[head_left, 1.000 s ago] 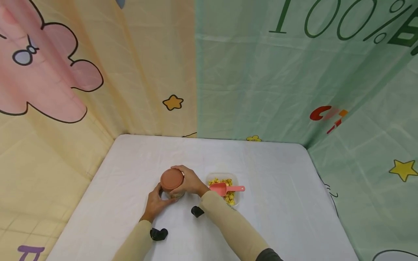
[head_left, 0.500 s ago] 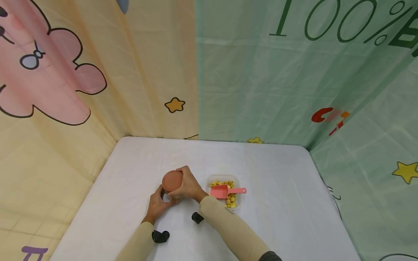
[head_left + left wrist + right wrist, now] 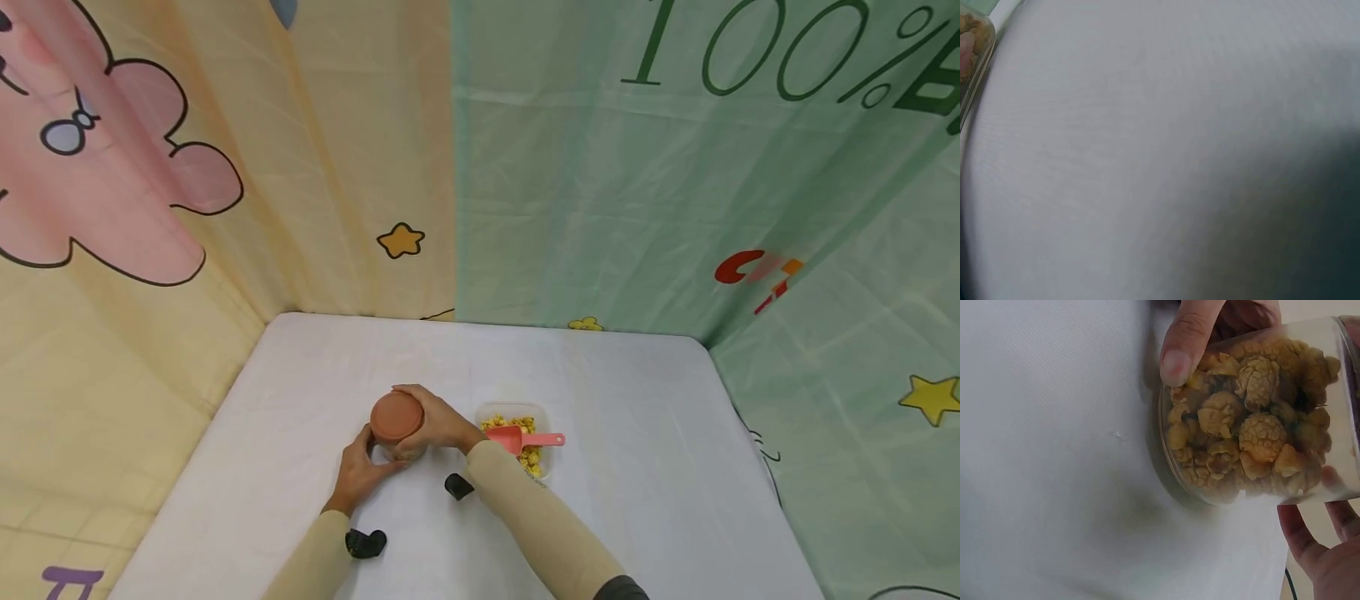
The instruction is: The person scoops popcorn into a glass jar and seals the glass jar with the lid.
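Observation:
A clear jar of popcorn stands on the table under a round brown-orange lid. My left hand grips the jar low down, its thumb pressed against the side near the base. On the lid's right side, my right hand curls round the rim, fingers on the far side and thumb on the near side. The lid covers most of the jar in the head view. My left hand does not show clearly in the left wrist view.
Just right of my right hand stands a clear plastic container of popcorn. A pink scoop lies across it, partly behind my sleeve. White cloth covers the table. Printed curtains hang round its back and sides.
My right hand turned on the lid half a second ago and has since turned back to about its earlier grip. My left hand stays on the jar; container and scoop lie as before.

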`<state>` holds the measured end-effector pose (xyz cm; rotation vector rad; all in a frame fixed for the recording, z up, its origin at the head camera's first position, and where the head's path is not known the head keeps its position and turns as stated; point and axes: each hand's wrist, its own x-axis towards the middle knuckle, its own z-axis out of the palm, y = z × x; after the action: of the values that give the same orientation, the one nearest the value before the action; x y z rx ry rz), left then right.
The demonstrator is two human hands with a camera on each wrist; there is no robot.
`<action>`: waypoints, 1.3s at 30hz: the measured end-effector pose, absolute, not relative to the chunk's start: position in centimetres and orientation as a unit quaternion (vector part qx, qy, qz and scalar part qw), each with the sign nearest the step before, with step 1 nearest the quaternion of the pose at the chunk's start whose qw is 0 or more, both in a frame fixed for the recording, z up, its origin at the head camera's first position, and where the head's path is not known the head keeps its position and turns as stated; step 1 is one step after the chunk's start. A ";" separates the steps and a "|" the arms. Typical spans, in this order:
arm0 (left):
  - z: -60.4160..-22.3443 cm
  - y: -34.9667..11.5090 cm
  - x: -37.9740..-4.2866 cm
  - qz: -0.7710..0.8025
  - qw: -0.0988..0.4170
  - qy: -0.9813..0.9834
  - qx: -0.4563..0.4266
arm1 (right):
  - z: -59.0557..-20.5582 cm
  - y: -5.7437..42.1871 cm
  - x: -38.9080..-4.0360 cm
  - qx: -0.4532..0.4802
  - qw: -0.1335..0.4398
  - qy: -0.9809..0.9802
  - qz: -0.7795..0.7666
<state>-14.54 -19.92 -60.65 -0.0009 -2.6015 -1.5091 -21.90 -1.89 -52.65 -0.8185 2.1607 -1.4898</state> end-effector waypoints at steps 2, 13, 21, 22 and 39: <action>-60.6 -20.0 -14.6 -0.499 0.070 -0.864 -0.005 | -52.5 -1.9 -22.0 -0.289 0.191 0.766 -0.541; -60.3 -19.9 -14.7 -0.490 0.051 -0.870 0.011 | -52.8 -2.6 -21.4 -0.254 0.129 0.791 -0.541; -60.4 -19.8 -14.4 -0.499 0.061 -0.865 0.002 | -52.9 -2.7 -20.9 -0.234 0.129 0.805 -0.529; -60.4 -19.8 -14.5 -0.499 0.059 -0.864 0.002 | -52.9 -2.7 -20.9 -0.234 0.130 0.804 -0.531; -60.1 -19.7 -14.3 -0.488 0.055 -0.871 0.008 | -53.5 -2.6 -20.8 -0.248 0.123 0.808 -0.521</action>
<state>-14.35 -19.72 -60.11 0.0249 -2.6434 -1.4827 -20.85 -2.60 -53.46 -0.7239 2.3567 -1.5194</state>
